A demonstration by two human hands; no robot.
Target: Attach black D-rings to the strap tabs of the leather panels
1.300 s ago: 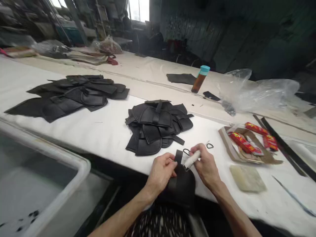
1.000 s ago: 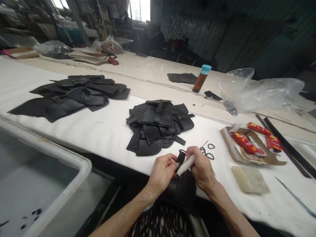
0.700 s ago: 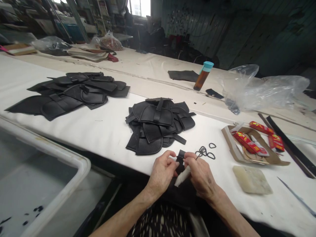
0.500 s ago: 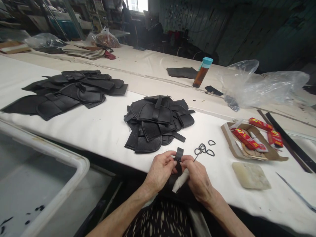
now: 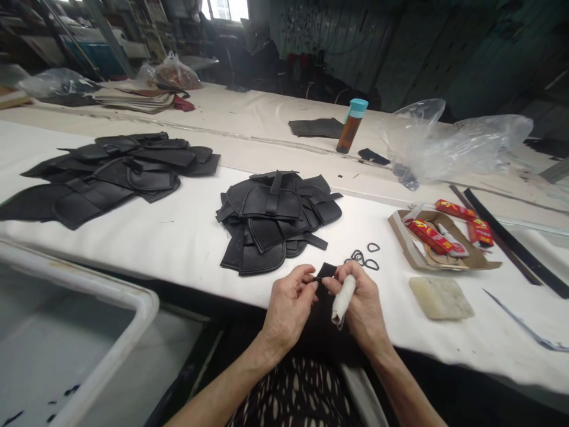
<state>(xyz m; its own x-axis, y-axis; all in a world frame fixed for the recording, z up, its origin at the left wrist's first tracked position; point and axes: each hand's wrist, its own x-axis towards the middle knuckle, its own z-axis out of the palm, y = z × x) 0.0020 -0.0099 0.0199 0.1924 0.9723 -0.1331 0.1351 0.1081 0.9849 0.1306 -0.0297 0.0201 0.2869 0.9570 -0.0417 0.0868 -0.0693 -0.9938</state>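
At the table's near edge both my hands pinch a black leather piece (image 5: pixel 320 308) with a short strap tab at its top. My left hand (image 5: pixel 288 302) is closed on the tab's left side. My right hand (image 5: pixel 362 302) pinches the tab's right side and also grips a small white roll (image 5: pixel 343 298) against the palm. Several black D-rings (image 5: pixel 361 257) lie on the white table just beyond my right hand. A heap of similar black leather pieces (image 5: pixel 275 216) sits a little farther back.
A second spread of black leather pieces (image 5: pixel 111 169) lies at the left. A cardboard tray with red packets (image 5: pixel 440 240), a pale flat block (image 5: pixel 440 298), a brown bottle with a teal cap (image 5: pixel 350 126) and a clear plastic bag (image 5: pixel 453 148) are at the right. A white bin (image 5: pixel 89 332) stands lower left.
The white roll swung from pointing up-right, to lying low under my right hand, to upright in the palm. Both hands drew together on the strap tab. The view drifted slightly.
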